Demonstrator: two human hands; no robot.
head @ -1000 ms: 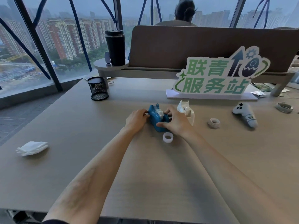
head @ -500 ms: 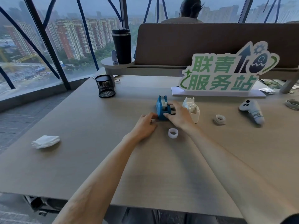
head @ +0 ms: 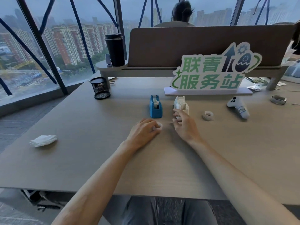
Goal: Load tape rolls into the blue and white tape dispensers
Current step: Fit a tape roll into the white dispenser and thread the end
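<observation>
My left hand [head: 143, 131] fingers pinch small tape roll [head: 158, 126] at frame centre: light, stiff, grip by rim; right hand [head: 184, 125] open, empty, near white dispenser [head: 181, 103]

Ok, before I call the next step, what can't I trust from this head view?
- Small white tape roll: mostly hidden under the left hand; grip unclear.
- White plastic tape dispenser: the right hand covers its near end and is motion-blurred; contact and whether it is loaded cannot be told.
- Blue plastic tape dispenser: holds a roll; whether the tape is threaded is too small to tell.
- Loose white tape roll on the right: remaining tape unreadable.
</observation>
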